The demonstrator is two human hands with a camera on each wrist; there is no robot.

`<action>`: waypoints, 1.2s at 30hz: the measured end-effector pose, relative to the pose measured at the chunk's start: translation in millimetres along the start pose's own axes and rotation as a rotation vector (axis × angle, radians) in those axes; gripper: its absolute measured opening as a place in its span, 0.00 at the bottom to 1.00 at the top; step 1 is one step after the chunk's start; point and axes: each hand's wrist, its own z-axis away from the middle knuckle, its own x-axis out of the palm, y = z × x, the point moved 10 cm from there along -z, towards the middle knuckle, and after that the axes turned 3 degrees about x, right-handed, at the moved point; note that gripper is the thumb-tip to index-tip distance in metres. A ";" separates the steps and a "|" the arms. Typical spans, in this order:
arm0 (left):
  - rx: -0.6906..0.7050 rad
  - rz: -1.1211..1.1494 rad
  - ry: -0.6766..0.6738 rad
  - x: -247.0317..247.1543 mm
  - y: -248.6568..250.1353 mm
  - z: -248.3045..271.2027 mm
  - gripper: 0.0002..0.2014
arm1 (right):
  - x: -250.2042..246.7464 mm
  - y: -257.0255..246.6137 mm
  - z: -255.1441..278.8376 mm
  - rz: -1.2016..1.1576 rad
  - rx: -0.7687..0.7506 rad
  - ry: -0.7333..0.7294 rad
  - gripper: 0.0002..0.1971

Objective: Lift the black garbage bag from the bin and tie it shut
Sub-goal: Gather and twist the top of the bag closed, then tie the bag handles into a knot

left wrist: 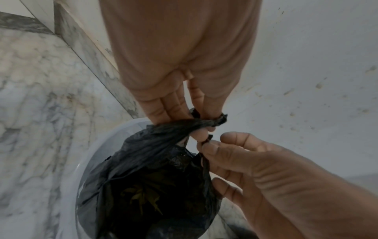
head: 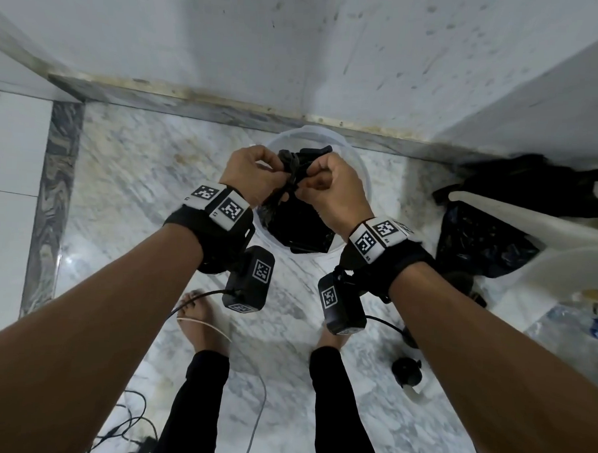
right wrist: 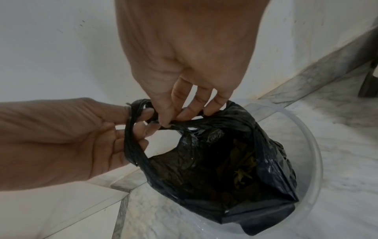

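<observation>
Black garbage bag (head: 301, 223) hangs over clear plastic bin (head: 363, 174), mouth gaping. Left hand (head: 250, 171), right hand (head: 333, 190): each grip pinching twisted handle. Risks: thin handle slips, knot loose, leaves spill.

I stand barefoot on a marble floor (head: 128, 184), white with grey veins and a darker border strip along the wall. A clear plastic bin (head: 361, 181) sits on it by the wall ahead of me. Cables (head: 124, 420) lie by my left leg, and a crumpled black bag (head: 478, 244) lies to my right.
</observation>
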 end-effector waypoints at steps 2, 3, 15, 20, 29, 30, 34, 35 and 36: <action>-0.004 -0.031 0.004 0.0 -0.8 -0.9 0.13 | 1.6 -0.4 -0.1 0.006 -0.012 -0.018 0.15; -0.002 -0.049 0.010 -0.5 -0.6 -1.3 0.13 | 2.6 -0.3 -0.5 0.014 -0.017 -0.030 0.14; 0.094 -0.197 0.054 0.2 8.4 -0.6 0.09 | -6.4 -5.9 -22.3 -0.088 0.162 -0.054 0.21; 0.123 -0.228 0.036 1.2 12.9 -3.5 0.13 | -2.4 -9.3 -33.6 0.077 0.127 -0.106 0.22; 0.345 -0.694 0.125 -32.8 32.1 -18.7 0.11 | -39.6 -10.7 -33.5 0.688 -0.243 -0.021 0.14; 0.390 -0.792 0.098 -33.8 32.2 -21.0 0.13 | -41.0 -3.6 -35.2 0.822 -0.261 -0.048 0.15; 0.432 -1.125 -0.048 -28.9 16.3 -27.9 0.17 | -50.1 26.9 -37.9 1.156 -0.263 -0.121 0.17; 0.438 -1.184 -0.064 -26.8 13.0 -28.3 0.18 | -48.9 31.0 -37.0 1.219 -0.284 -0.131 0.16; 0.452 -1.229 -0.068 -24.2 11.0 -27.9 0.18 | -46.8 34.4 -36.1 1.264 -0.313 -0.139 0.15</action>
